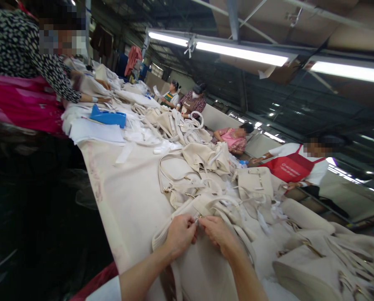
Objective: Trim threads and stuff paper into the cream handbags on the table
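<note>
A cream handbag (202,267) lies on the table right in front of me, its straps looping to the sides. Near its top edge, my left hand (183,235) and my right hand (217,234) almost meet, fingers pinched. A small gold-coloured metal fitting (200,216) shows at the right fingertips, and a tiny whitish bit is between the two hands. What the left fingers grip is hidden. Just beyond, another cream handbag (187,192) with gold hardware rests against this one.
Cream handbags (318,255) pile up at the right, more along the long table (121,188). A blue object (108,117) lies on white sheets (93,133). A person in a pink apron (24,102) leans in at left; one in a red apron (289,165) works across the table.
</note>
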Tool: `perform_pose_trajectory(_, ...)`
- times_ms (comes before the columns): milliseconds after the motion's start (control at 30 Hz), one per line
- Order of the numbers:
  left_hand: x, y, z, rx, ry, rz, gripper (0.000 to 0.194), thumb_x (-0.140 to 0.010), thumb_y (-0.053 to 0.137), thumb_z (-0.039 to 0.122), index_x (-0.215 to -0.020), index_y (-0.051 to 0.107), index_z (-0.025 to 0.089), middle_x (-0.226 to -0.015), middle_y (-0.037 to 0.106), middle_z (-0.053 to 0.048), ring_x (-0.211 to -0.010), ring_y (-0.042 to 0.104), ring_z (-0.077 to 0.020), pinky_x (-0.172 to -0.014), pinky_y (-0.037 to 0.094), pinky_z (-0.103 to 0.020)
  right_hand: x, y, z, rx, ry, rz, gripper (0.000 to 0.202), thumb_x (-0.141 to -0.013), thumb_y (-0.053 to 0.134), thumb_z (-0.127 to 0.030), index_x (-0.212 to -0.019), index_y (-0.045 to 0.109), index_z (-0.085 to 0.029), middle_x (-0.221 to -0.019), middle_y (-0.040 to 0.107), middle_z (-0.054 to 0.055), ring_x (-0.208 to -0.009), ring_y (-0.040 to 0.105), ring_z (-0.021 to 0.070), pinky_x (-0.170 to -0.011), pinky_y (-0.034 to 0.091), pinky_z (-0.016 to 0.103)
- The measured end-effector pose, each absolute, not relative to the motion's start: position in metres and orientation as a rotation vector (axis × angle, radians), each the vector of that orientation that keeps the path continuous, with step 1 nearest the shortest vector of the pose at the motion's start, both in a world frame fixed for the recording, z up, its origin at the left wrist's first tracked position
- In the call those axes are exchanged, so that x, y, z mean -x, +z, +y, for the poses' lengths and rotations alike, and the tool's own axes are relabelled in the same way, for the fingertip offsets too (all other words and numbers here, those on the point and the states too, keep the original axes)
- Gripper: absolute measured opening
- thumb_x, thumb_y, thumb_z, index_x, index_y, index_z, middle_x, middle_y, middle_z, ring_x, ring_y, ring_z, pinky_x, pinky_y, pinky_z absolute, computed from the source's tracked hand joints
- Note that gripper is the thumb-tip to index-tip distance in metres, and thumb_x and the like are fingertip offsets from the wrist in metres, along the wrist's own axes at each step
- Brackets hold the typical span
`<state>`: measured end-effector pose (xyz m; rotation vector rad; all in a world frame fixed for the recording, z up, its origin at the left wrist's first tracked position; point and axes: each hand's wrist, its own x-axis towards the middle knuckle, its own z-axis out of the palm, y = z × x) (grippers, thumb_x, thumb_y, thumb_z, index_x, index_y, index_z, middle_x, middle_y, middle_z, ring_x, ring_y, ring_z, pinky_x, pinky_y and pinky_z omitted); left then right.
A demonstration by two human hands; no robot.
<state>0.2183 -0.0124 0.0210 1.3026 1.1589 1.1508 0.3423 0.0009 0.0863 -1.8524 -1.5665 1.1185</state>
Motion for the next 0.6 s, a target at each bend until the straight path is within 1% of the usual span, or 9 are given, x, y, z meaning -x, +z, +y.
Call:
perform_pose_trajectory(67, -0.218, 0.020, -0.013, -1.312, 1.163, 1.165, 0.013, -0.081, 0.047, 0.015, -0.072, 0.056, 0.019, -0.060, 0.068, -0.001, -0.053, 0.065, -0.0166, -0.053, 0.044, -0.024, -0.342, 0.085, 0.002, 1.863, 1.103, -1.570, 0.027, -0.077, 0.057, -0.030, -0.056, 0.042, -0.023, -0.047, 0.033, -0.009, -0.041, 0.022, 0.0069, -0.041, 0.012, 0.024)
perform_pose_trajectory(133, -0.217, 0.020, -0.016, -1.344, 1.197, 1.177, 0.013, -0.081, 0.048, 0.014, -0.085, 0.059, 0.018, -0.061, 0.068, -0.001, -0.053, 0.065, -0.0175, -0.055, 0.045, -0.025, -0.343, 0.083, 0.004, 1.863, 1.098, -1.574, 0.026, -0.076, 0.057, -0.028, -0.056, 0.042, -0.023, -0.047, 0.033, -0.009, -0.041, 0.022, 0.0072, -0.041, 0.012, 0.024)
perform_pose_trajectory(233, -0.213, 0.021, -0.021, -1.462, 1.279, 1.167, 0.038, -0.082, 0.049, 0.015, -0.118, 0.059, 0.019, -0.059, 0.067, 0.002, -0.057, 0.064, -0.0195, -0.061, 0.047, -0.028, -0.344, 0.079, 0.006, 1.844, 1.085, -1.581, 0.025, -0.076, 0.058, -0.025, -0.055, 0.044, -0.023, -0.046, 0.034, -0.008, -0.041, 0.024, 0.0077, -0.040, 0.013, 0.024)
perform_pose_trajectory(267, -0.212, 0.022, -0.023, -1.505, 1.299, 1.151, 0.043, -0.083, 0.049, 0.016, -0.125, 0.059, 0.020, -0.059, 0.067, 0.002, -0.059, 0.064, -0.0203, -0.064, 0.047, -0.029, -0.345, 0.078, 0.007, 1.837, 1.080, -1.580, 0.026, -0.076, 0.058, -0.024, -0.055, 0.044, -0.023, -0.046, 0.034, -0.008, -0.041, 0.024, 0.0079, -0.040, 0.013, 0.025)
perform_pose_trajectory(300, -0.211, 0.023, -0.025, -1.543, 1.314, 1.132, 0.045, -0.084, 0.050, 0.017, -0.127, 0.060, 0.022, -0.059, 0.066, 0.001, -0.061, 0.064, -0.0211, -0.066, 0.048, -0.029, -0.346, 0.076, 0.008, 1.828, 1.077, -1.577, 0.027, -0.077, 0.059, -0.024, -0.054, 0.045, -0.023, -0.046, 0.035, -0.008, -0.041, 0.024, 0.0080, -0.040, 0.013, 0.025)
perform_pose_trajectory(367, -0.210, 0.024, -0.027, -1.585, 1.328, 1.106, 0.040, -0.085, 0.049, 0.019, -0.120, 0.068, 0.024, -0.059, 0.065, 0.000, -0.063, 0.063, -0.0217, -0.068, 0.048, -0.029, -0.348, 0.074, 0.008, 1.807, 1.089, -1.565, 0.031, -0.078, 0.060, -0.025, -0.052, 0.043, -0.023, -0.046, 0.035, -0.007, -0.041, 0.024, 0.0080, -0.040, 0.013, 0.026)
perform_pose_trajectory(433, -0.210, 0.024, -0.027, -1.585, 1.318, 1.105, 0.033, -0.086, 0.048, 0.019, -0.106, 0.074, 0.023, -0.057, 0.063, -0.001, -0.061, 0.062, -0.0206, -0.066, 0.047, -0.029, -0.350, 0.072, 0.008, 1.783, 1.118, -1.548, 0.033, -0.078, 0.063, -0.028, -0.052, 0.042, -0.024, -0.047, 0.034, -0.007, -0.041, 0.024, 0.0078, -0.040, 0.012, 0.026)
perform_pose_trajectory(500, -0.213, 0.024, -0.023, -1.507, 1.281, 1.104, 0.029, -0.085, 0.048, 0.019, -0.096, 0.075, 0.020, -0.055, 0.061, 0.000, -0.057, 0.060, -0.0184, -0.062, 0.046, -0.027, -0.352, 0.072, 0.007, 1.772, 1.164, -1.527, 0.033, -0.076, 0.065, -0.030, -0.053, 0.043, -0.024, -0.046, 0.033, -0.008, -0.040, 0.022, 0.0072, -0.040, 0.010, 0.025)
perform_pose_trajectory(600, -0.215, 0.027, -0.015, -1.136, 1.159, 1.045, 0.024, -0.080, 0.052, 0.012, -0.096, 0.069, 0.016, -0.054, 0.060, 0.003, -0.050, 0.057, -0.0137, -0.053, 0.043, -0.023, -0.355, 0.074, 0.003, 1.775, 1.258, -1.489, 0.028, -0.074, 0.065, -0.029, -0.054, 0.045, -0.023, -0.045, 0.033, -0.009, -0.038, 0.019, 0.0058, -0.038, 0.009, 0.024)
